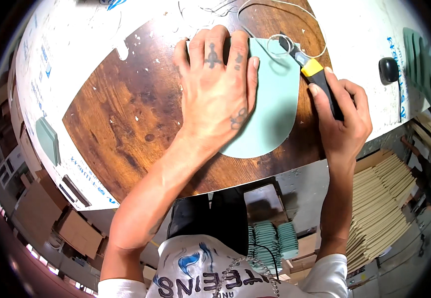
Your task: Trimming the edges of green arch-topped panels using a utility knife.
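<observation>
A pale green sheet (274,107) with a rounded near end lies on the brown wood-grain board (126,114). Across its left part my left hand (215,82) rests palm down, fingers stretched out toward the sheet's far edge and covering much of it. To the right of the sheet, my right hand (344,111) grips a utility knife (317,74) with a black handle and a yellow collar. The knife's front end points away from me, over the sheet's far right corner. A thin white cord (320,30) loops around that end, and the blade's tip cannot be made out.
The board sits on a white table (96,44) with blue markings. A black computer mouse (388,70) and stacked green pieces (421,64) are at the right. More green pieces (48,140) lie at the left edge. Beige stacks (379,198) stand below, right; a person (429,174) is beyond.
</observation>
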Action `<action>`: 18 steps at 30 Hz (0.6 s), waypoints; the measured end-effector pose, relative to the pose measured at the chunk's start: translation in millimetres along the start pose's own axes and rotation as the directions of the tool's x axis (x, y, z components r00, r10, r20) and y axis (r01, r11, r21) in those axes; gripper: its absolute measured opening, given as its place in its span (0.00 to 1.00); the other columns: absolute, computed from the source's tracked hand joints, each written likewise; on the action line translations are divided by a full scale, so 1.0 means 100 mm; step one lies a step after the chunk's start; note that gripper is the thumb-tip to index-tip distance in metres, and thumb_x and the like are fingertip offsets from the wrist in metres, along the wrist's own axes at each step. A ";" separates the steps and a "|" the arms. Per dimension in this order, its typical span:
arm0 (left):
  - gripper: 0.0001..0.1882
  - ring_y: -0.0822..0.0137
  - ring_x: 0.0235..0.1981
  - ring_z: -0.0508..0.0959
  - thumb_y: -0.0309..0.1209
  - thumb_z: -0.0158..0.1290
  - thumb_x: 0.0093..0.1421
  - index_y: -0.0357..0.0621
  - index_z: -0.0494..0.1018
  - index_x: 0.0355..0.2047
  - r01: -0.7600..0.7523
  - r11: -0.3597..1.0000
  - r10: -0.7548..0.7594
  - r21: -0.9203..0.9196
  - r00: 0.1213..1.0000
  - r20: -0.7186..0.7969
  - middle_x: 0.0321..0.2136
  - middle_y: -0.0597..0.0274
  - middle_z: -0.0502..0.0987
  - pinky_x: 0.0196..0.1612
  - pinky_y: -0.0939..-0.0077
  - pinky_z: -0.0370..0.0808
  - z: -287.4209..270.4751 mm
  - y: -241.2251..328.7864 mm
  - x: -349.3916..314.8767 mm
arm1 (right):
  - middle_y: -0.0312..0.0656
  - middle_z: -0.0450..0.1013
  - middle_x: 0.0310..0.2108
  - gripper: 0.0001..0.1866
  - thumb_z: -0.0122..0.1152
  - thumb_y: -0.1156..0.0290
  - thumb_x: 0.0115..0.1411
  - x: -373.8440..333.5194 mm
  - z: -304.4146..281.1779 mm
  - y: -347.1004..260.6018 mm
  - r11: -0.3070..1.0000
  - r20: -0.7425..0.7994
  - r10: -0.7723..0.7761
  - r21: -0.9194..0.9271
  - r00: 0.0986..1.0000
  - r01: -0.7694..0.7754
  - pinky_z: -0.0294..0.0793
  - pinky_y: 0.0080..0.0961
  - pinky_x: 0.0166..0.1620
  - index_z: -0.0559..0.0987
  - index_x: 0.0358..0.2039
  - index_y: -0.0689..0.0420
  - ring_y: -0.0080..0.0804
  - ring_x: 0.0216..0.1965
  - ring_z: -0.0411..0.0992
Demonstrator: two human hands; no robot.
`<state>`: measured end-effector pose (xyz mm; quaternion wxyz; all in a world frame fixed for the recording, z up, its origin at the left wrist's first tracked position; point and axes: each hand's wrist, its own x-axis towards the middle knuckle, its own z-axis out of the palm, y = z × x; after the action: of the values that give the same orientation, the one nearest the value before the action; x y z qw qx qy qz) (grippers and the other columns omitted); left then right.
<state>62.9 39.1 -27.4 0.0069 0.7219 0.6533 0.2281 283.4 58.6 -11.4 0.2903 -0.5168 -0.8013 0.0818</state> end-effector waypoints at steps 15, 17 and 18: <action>0.17 0.48 0.49 0.72 0.28 0.60 0.59 0.44 0.74 0.49 -0.080 0.979 0.083 -0.188 0.997 0.006 0.45 0.51 0.71 0.57 0.50 0.67 -0.09 0.07 0.03 | 0.38 0.76 0.36 0.18 0.77 0.64 0.55 -0.74 -0.55 -0.29 0.650 0.109 0.709 0.281 0.697 -0.706 0.75 0.27 0.42 0.81 0.41 0.60 0.29 0.37 0.73; 0.15 0.47 0.50 0.71 0.30 0.59 0.60 0.43 0.76 0.47 -0.069 0.978 0.069 -0.195 0.998 -0.007 0.45 0.51 0.71 0.58 0.48 0.66 -0.13 0.07 0.05 | 0.37 0.75 0.35 0.19 0.77 0.65 0.56 -1.22 -0.50 -0.68 0.327 0.270 0.857 0.374 0.439 -0.868 0.74 0.27 0.39 0.77 0.40 0.60 0.28 0.37 0.72; 0.16 0.47 0.50 0.71 0.31 0.58 0.61 0.44 0.77 0.49 -0.056 0.983 0.063 -0.177 0.998 0.029 0.45 0.50 0.71 0.60 0.48 0.65 -0.18 0.05 0.05 | 0.36 0.75 0.34 0.16 0.74 0.65 0.59 -1.25 -0.51 -0.98 0.360 0.261 0.847 0.358 0.462 -0.862 0.73 0.27 0.37 0.77 0.40 0.59 0.26 0.35 0.72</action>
<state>62.1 37.9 -8.2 0.0751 0.7415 0.6085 0.2724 272.3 -103.8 24.6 0.3017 -0.7741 -0.3787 0.4079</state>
